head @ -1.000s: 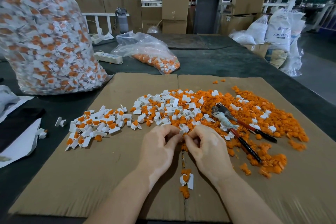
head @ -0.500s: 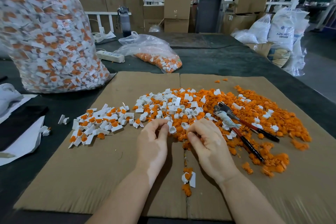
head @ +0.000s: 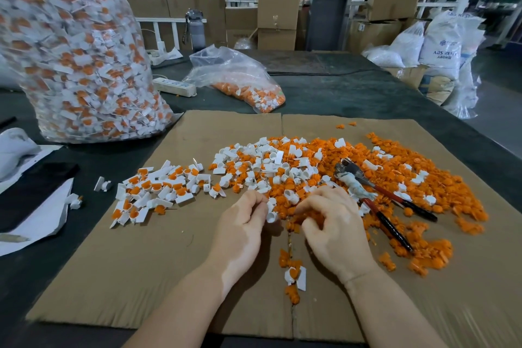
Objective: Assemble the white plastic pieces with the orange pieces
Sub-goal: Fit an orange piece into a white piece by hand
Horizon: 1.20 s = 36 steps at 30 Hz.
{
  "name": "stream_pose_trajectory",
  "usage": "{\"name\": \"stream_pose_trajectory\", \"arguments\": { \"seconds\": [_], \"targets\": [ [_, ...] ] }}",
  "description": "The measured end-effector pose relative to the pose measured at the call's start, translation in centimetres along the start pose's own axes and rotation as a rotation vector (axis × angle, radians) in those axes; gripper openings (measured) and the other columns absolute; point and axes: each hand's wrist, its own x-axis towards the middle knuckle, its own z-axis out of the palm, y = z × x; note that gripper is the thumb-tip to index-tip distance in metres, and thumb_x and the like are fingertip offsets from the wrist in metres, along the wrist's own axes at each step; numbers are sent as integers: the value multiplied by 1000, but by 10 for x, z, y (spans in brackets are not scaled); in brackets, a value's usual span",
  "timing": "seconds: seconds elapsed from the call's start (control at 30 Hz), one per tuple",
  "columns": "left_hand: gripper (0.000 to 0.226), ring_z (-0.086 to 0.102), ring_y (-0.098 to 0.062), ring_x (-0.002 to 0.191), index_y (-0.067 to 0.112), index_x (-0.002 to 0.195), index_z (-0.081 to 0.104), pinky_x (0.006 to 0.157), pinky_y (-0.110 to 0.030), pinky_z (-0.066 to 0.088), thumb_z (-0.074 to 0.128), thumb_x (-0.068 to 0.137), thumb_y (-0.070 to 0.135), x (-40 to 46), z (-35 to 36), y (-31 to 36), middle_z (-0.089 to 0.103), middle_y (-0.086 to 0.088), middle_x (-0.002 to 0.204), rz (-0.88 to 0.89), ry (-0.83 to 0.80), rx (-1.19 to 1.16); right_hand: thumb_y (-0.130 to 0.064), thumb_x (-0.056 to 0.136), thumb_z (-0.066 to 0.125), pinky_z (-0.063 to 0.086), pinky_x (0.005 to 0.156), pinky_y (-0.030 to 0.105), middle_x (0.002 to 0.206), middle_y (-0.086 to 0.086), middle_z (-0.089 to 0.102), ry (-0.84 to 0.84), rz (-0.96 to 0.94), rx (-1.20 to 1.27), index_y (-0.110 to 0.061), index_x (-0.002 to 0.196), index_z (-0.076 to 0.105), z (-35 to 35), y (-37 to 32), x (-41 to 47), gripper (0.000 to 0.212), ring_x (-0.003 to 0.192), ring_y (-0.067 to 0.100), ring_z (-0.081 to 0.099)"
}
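A mixed heap of loose white pieces (head: 262, 162) and orange pieces (head: 423, 175) covers the far half of a flat cardboard sheet (head: 141, 263). To its left lies a cluster of joined white-and-orange pieces (head: 152, 192). My left hand (head: 243, 232) pinches a small white piece (head: 271, 212) at the heap's near edge. My right hand (head: 336, 226) has its fingers curled over orange pieces (head: 293, 224) just right of it; what it holds is hidden. One joined piece (head: 295, 277) lies between my wrists.
Red-and-black-handled pliers (head: 378, 200) lie on the orange pieces right of my right hand. A big clear bag of joined pieces (head: 73, 51) stands far left, a smaller bag (head: 240, 79) and a power strip (head: 175, 86) behind the cardboard. White paper (head: 34, 217) lies at left.
Both hands reached forward into the heap from the cardboard's middle. My left hand picked up a white piece; my right hand curled down onto orange pieces.
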Motion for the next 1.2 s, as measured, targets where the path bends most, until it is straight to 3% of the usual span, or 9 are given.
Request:
{"name": "stream_pose_trajectory", "arguments": {
  "seconds": [0.13, 0.27, 0.5, 0.67, 0.73, 0.8, 1.0, 1.1, 1.2],
  "targets": [
    [27, 49, 1, 67, 32, 74, 52, 59, -12, 36, 45, 96, 18, -11, -8, 2, 56, 16, 67, 83, -135, 41, -9, 67, 68, 35, 76, 35, 78, -5, 57, -64, -43, -105, -18, 70, 71, 2, -1, -2, 11, 83, 19, 51],
    [26, 51, -5, 67, 29, 75, 54, 61, -22, 40, 46, 96, 17, -16, -11, 5, 58, 9, 72, 93, -177, 0, -14, 67, 80, 32, 75, 34, 82, -4, 59, -101, -63, -176, -20, 75, 74, 3, 0, -1, 12, 84, 20, 52],
    [24, 65, -23, 74, 17, 80, 58, 65, -36, 52, 43, 97, 12, -9, -6, 6, 69, -7, 79, -105, -57, -188, -15, 71, 78, 28, 75, 31, 83, -8, 60, -123, -96, -160, -20, 77, 70, 3, -3, -1, 11, 84, 19, 53],
    [22, 62, -6, 57, 9, 82, 58, 51, -17, 49, 42, 98, 9, -6, -3, 6, 69, -2, 69, -163, 17, -288, -15, 67, 80, 34, 74, 34, 81, -6, 61, -139, -110, -199, -21, 79, 71, 3, -5, -3, 16, 82, 19, 56],
    [23, 60, -3, 56, 11, 79, 57, 51, -16, 48, 43, 97, 10, -4, -1, 5, 66, 0, 68, -166, 47, -289, -15, 67, 82, 38, 72, 37, 79, -5, 62, -125, -131, -219, -20, 77, 71, 4, -5, -2, 16, 80, 20, 58],
    [23, 57, -10, 62, 15, 78, 58, 57, -23, 48, 45, 97, 13, -2, 0, 4, 62, -7, 71, -172, 88, -266, -14, 69, 81, 39, 71, 36, 79, -4, 63, -107, -157, -241, -19, 77, 69, 5, -5, -2, 16, 79, 20, 59],
    [19, 62, -21, 74, 22, 84, 59, 70, -35, 54, 46, 97, 21, 15, 13, 14, 63, -7, 78, -184, 120, -291, -10, 86, 64, 43, 80, 34, 84, -12, 62, 47, 19, 41, -19, 90, 65, 3, 0, 0, 10, 84, 14, 58],
    [18, 63, -12, 70, 23, 86, 59, 66, -24, 53, 46, 98, 21, 21, 26, 21, 66, -7, 82, -141, 66, -286, -11, 88, 60, 47, 81, 27, 88, -16, 59, 100, 131, 201, -30, 93, 61, 0, 2, 2, 19, 91, 9, 56],
    [15, 62, -11, 70, 16, 92, 61, 68, -24, 52, 47, 97, 20, 20, 34, 22, 67, -9, 84, -111, 47, -298, -8, 88, 60, 46, 82, 17, 91, -15, 62, 118, 162, 280, -33, 94, 61, -2, 2, 2, 25, 94, 4, 58]
  ]
}}
